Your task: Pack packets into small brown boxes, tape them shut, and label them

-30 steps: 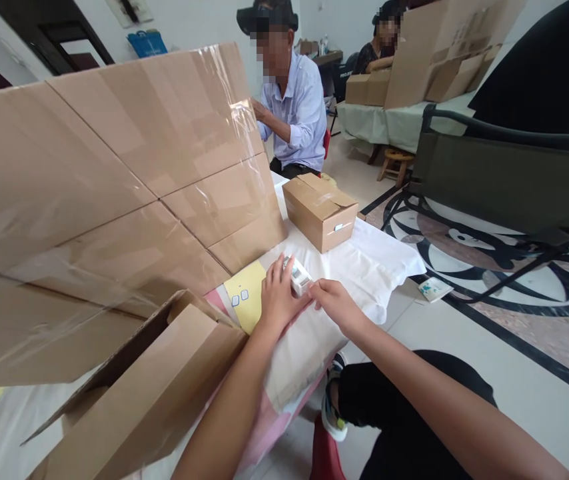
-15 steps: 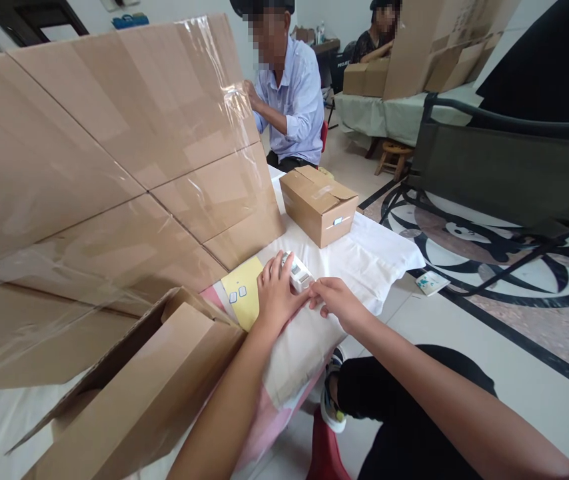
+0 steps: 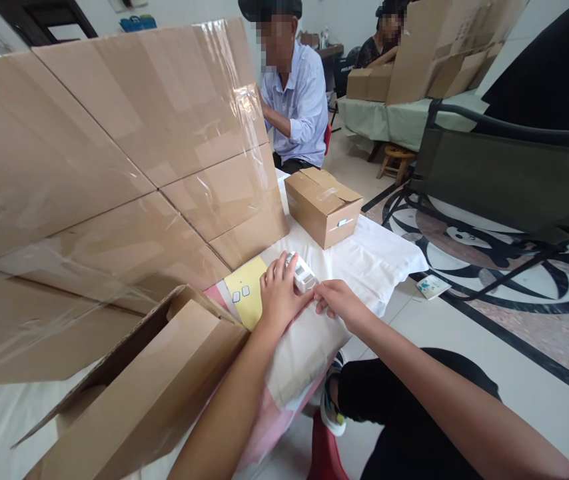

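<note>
A small white boxy object (image 3: 304, 275) with grey patches on top rests on the white-covered table; its exact kind cannot be made out. My left hand (image 3: 279, 290) lies over its left side, fingers curled around it and partly hiding it. At its near right corner, my right hand (image 3: 333, 297) has thumb and fingers pinched together. Whatever those fingertips hold is hidden. Just left of my left hand lies a yellow sheet (image 3: 248, 308) bearing two small blue-outlined shapes.
Tall taped cardboard panels (image 3: 114, 127) stand along the left. An opened carton (image 3: 144, 393) sits before them. Beyond my hands is a closed cardboard box (image 3: 323, 207) on the tablecloth (image 3: 389, 250). A person in a light blue shirt (image 3: 300, 93) sits across; another is farther back.
The view has shifted slightly, so everything appears a little farther right. Both hands keep nearly the same hold around the white object.
</note>
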`<state>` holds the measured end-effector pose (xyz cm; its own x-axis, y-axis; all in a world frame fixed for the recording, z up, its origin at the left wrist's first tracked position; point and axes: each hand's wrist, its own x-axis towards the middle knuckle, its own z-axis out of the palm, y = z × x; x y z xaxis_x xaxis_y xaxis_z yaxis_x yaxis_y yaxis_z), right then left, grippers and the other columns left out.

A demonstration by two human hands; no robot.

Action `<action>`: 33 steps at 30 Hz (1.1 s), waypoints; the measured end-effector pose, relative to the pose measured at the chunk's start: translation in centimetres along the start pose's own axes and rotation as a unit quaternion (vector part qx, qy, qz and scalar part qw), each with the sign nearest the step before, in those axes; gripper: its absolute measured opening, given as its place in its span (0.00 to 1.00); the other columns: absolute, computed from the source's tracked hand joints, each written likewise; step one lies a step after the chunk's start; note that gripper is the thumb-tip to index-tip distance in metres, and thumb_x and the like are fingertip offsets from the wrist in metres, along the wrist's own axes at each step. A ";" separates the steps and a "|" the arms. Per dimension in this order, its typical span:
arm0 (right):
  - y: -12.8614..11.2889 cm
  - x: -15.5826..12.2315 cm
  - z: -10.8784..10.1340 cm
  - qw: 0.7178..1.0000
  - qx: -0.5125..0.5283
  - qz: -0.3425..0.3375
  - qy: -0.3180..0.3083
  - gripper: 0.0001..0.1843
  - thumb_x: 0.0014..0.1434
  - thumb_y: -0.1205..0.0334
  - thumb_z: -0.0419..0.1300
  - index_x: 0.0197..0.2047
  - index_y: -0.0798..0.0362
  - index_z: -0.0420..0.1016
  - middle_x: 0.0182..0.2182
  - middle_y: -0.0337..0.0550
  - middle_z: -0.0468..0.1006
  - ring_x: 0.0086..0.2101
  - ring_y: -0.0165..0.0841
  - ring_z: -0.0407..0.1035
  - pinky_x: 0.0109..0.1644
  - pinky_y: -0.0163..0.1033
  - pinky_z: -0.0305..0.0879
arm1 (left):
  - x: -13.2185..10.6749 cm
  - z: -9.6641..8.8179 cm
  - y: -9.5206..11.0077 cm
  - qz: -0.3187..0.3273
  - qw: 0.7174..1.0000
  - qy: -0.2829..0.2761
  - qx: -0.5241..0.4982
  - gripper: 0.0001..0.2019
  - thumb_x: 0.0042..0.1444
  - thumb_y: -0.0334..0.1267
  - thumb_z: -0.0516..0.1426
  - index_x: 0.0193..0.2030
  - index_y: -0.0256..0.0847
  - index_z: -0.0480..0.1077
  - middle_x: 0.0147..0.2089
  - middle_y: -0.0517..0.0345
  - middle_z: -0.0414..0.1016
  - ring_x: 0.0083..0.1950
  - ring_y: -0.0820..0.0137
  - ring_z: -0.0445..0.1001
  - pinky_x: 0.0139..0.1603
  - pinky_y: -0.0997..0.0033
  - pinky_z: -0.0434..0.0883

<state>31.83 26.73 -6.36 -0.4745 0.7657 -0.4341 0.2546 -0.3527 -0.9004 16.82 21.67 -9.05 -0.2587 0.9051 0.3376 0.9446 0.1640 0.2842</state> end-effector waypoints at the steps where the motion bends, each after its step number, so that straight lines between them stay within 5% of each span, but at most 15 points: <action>1: 0.1 0.2 -0.1 1.000 -0.003 0.001 -0.001 0.09 0.53 0.67 0.55 0.22 0.53 0.68 0.17 0.40 0.72 0.21 0.29 0.67 0.20 0.32 0.51 | 0.0 0.0 0.0 0.001 1.000 0.000 -0.001 0.44 0.53 0.58 0.64 0.74 0.50 0.55 0.77 0.52 0.55 0.72 0.49 0.59 0.67 0.48 0.62; 29: -1.1 -0.6 -0.7 0.997 -0.025 -0.062 -0.030 0.12 0.56 0.57 0.57 0.24 0.54 0.71 0.21 0.42 0.74 0.26 0.30 0.65 0.28 0.35 0.56 | 0.0 -0.3 0.3 -0.012 1.000 -0.008 -0.014 0.41 0.56 0.61 0.60 0.73 0.51 0.57 0.78 0.56 0.53 0.73 0.50 0.57 0.68 0.47 0.61; 33: -0.8 -0.1 -0.8 0.998 -0.032 -0.024 -0.046 0.12 0.56 0.60 0.58 0.23 0.54 0.71 0.20 0.43 0.73 0.25 0.30 0.66 0.25 0.34 0.54 | -0.1 -0.3 0.1 -0.008 1.000 -0.007 -0.018 0.42 0.54 0.60 0.62 0.73 0.51 0.57 0.78 0.56 0.53 0.73 0.50 0.57 0.68 0.47 0.61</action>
<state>32.35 27.37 -5.53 -0.5628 0.7268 -0.3937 0.2811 -0.2797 -0.9180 16.90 21.52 -8.78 -0.2703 0.9081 0.3199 0.9327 0.1646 0.3208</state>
